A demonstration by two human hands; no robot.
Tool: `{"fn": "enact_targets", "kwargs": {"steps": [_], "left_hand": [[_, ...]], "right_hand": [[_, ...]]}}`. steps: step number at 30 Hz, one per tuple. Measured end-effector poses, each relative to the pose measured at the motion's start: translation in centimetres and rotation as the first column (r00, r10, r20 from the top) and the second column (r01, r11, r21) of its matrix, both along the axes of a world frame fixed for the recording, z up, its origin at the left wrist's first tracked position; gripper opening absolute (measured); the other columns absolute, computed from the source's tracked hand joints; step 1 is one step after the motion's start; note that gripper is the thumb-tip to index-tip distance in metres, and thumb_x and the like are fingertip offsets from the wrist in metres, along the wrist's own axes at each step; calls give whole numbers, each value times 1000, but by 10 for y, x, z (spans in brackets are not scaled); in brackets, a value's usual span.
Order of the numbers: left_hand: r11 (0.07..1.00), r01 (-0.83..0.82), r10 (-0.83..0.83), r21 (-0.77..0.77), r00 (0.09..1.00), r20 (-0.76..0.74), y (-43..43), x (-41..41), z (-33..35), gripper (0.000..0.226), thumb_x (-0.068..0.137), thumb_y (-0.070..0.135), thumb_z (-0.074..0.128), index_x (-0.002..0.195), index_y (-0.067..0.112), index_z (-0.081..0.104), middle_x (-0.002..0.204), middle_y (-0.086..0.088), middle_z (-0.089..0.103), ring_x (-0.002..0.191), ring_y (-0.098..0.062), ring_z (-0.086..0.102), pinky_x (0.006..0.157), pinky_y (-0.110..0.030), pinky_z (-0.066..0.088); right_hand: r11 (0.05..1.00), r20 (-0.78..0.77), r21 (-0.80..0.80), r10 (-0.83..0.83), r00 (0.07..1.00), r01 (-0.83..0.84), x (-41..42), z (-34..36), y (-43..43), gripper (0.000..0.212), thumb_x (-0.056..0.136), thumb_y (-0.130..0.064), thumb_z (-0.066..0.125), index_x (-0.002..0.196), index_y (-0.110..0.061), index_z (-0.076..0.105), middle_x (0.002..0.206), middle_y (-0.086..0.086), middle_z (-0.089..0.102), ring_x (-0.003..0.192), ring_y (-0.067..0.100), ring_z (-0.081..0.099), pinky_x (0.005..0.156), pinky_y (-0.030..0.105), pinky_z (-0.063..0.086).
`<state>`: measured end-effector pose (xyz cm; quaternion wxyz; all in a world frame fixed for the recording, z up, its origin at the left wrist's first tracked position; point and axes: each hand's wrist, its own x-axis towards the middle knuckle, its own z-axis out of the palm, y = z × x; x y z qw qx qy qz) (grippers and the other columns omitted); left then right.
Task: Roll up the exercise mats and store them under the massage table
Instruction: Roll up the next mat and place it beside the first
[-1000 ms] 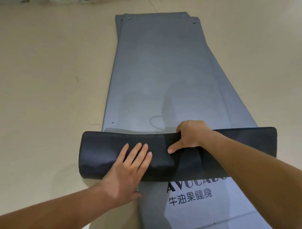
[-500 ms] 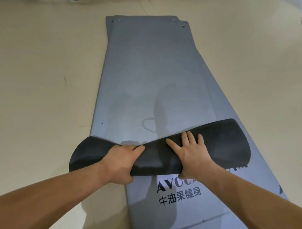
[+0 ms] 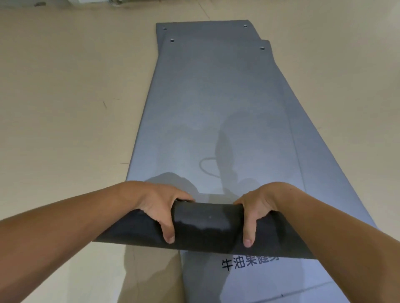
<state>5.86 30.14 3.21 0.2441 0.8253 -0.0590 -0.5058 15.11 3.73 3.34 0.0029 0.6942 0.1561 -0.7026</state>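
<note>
Two grey-blue exercise mats lie stacked on the floor, running away from me. The top mat [image 3: 212,112] has its near end curled over into a dark roll [image 3: 205,227] that shows its black underside. My left hand [image 3: 160,207] grips the roll left of centre, fingers over its far side and thumb on the near face. My right hand [image 3: 255,212] grips it right of centre in the same way. The lower mat [image 3: 320,155] sticks out along the right side and at the far end, and carries black printed characters near me.
Beige floor [image 3: 65,108] surrounds the mats on the left and right. Small eyelet holes mark the mats' far corners. A pale edge of furniture or wall base [image 3: 97,2] shows at the very top left. No massage table is in view.
Both hands have shifted from pressing and pinching the loose fold to gripping it from the far side. The fold has tightened into a rounder roll.
</note>
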Motion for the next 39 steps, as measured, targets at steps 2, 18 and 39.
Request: {"fn": "enact_targets", "kwargs": {"steps": [2, 18, 39], "left_hand": [[992, 10, -49, 127, 949, 310, 7, -20, 8, 111, 66, 60, 93, 161, 44, 38, 162, 13, 39, 148, -18, 41, 123, -41, 40], [960, 87, -201, 267, 877, 435, 4, 5, -33, 134, 57, 66, 90, 165, 28, 19, 152, -2, 47, 134, -26, 52, 118, -47, 46], [958, -14, -191, 286, 711, 677, 2, -83, -17, 126, 64, 80, 65, 172, 28, 25, 178, -10, 23, 163, -29, 28, 131, -46, 25]], "right_hand": [[1000, 2, -20, -15, 1000, 15, 8, -1, 3, 66, 71, -19, 97, 130, -33, 71, 127, 3, 76, 115, 34, 71, 100, 53, 59], [977, 694, 153, 0, 720, -147, 27, 18, 18, 87, 83, -59, 79, 157, -42, 37, 158, -4, 49, 140, 26, 51, 114, 46, 43], [988, 354, 106, 68, 933, -113, 46, 17, 32, 85, 51, -35, 104, 126, -38, 63, 121, -10, 70, 108, 23, 68, 94, 47, 57]]}}
